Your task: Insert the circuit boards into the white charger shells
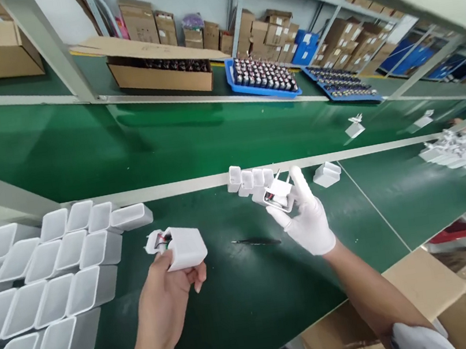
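My bare left hand (pixel 163 295) grips a white plastic charger shell (pixel 182 247) with a small circuit part and coloured wires poking out of its left end. My right hand (pixel 307 219), in a white glove, holds a white plug piece with metal prongs (pixel 277 194) between thumb and fingers, above the green bench. A row of several small white shells (pixel 249 179) stands just beyond the right hand. Black tweezers (pixel 256 242) lie on the mat between my two hands.
Several empty white housings (pixel 43 284) lie stacked at the left. A green conveyor belt (pixel 123 144) runs behind, carrying single white pieces (pixel 354 127). Blue trays (pixel 262 77) and cardboard boxes (pixel 155 63) sit beyond. Another person's hand (pixel 457 123) and a white-parts pile (pixel 452 150) are at the right.
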The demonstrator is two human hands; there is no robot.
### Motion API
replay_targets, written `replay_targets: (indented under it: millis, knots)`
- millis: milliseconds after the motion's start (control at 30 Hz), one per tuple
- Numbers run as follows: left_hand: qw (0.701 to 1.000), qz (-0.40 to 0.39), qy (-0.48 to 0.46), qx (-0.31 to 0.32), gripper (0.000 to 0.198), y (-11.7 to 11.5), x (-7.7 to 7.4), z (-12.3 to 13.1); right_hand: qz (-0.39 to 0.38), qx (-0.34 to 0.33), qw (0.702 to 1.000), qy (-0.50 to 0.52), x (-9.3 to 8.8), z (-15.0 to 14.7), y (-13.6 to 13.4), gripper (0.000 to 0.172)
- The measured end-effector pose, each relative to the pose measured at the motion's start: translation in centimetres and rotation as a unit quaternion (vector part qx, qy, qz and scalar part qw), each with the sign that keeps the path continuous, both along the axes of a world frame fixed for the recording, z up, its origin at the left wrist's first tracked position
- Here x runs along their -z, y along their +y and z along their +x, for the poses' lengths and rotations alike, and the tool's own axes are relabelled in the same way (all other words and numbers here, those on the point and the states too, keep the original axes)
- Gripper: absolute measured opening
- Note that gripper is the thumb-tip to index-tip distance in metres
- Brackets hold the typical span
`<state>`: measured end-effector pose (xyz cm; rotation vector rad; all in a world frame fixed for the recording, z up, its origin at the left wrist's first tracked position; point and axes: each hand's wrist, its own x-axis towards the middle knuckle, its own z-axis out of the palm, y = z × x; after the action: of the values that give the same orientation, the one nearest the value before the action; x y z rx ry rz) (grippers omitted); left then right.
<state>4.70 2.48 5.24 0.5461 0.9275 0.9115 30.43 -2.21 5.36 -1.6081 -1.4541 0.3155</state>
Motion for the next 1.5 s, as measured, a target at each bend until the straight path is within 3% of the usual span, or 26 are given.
replay_targets:
  millis: [133, 200, 267, 367, 500, 633, 700, 800, 833, 867, 967, 1033, 1100, 1267, 1500]
  knots:
    - [0.997, 0.036, 0.067, 0.007, 0.034, 1.0, 0.1, 0.1, 0.014, 0.117, 0.993, 0.008, -0.8, 5.0, 5.9, 0.090]
    - [0.994, 0.053, 0.095, -0.002, 0.045, 1.4, -0.1, 0.6, -0.004, 0.184, 0.983, 0.020, -0.6, 7.8, 9.7, 0.088]
    - [0.991, 0.072, 0.114, -0.020, 0.057, 1.7, -0.4, 1.1, -0.017, 0.206, 0.978, 0.035, 0.3, 10.3, 13.0, 0.083]
    - [0.989, 0.093, 0.110, -0.031, 0.059, 1.9, -1.0, 1.6, -0.033, 0.198, 0.978, 0.055, 2.5, 12.7, 16.0, 0.079]
    - [0.991, 0.103, 0.079, -0.023, 0.050, 2.3, -1.1, 1.7, -0.044, 0.159, 0.984, 0.064, 5.2, 14.9, 17.4, 0.082]
    - [0.993, 0.099, 0.063, -0.017, 0.048, 2.7, -0.5, 2.0, -0.020, 0.094, 0.994, 0.053, 4.6, 16.2, 17.2, 0.088]
    - [0.994, 0.096, 0.055, -0.016, 0.048, 2.8, -0.2, 2.4, 0.002, 0.066, 0.997, 0.042, 3.3, 15.2, 16.2, 0.087]
    - [0.994, 0.093, 0.045, -0.021, 0.046, 2.9, 0.1, 3.0, 0.017, 0.010, 1.000, 0.011, 0.8, 10.7, 13.2, 0.078]
    - [0.994, 0.096, 0.042, -0.023, 0.045, 2.9, 0.1, 3.1, 0.012, -0.030, 0.999, -0.006, 0.0, 8.6, 11.9, 0.079]
    - [0.994, 0.100, 0.040, -0.022, 0.045, 2.9, 0.1, 3.3, -0.033, -0.137, 0.989, -0.053, -0.7, 6.4, 10.7, 0.087]
    - [0.992, 0.120, 0.047, -0.013, 0.041, 2.7, 0.1, 3.4, -0.063, -0.313, 0.940, -0.121, -2.0, 0.4, 7.7, 0.100]
    - [0.989, 0.135, 0.063, -0.009, 0.038, 2.5, 0.0, 3.3, -0.041, -0.381, 0.912, -0.147, -2.2, -2.3, 6.8, 0.103]
    - [0.987, 0.142, 0.076, -0.005, 0.036, 2.2, -0.1, 3.0, -0.006, -0.397, 0.905, -0.153, -2.0, -3.9, 6.8, 0.099]
    - [0.985, 0.150, 0.074, 0.044, 0.036, 1.9, -0.1, 2.0, 0.037, -0.356, 0.920, -0.161, -1.5, -5.9, 7.5, 0.088]
    - [0.987, 0.150, 0.000, 0.065, 0.044, 2.0, 0.9, 0.1, 0.126, -0.309, 0.921, -0.201, -1.7, -7.8, 7.1, 0.086]
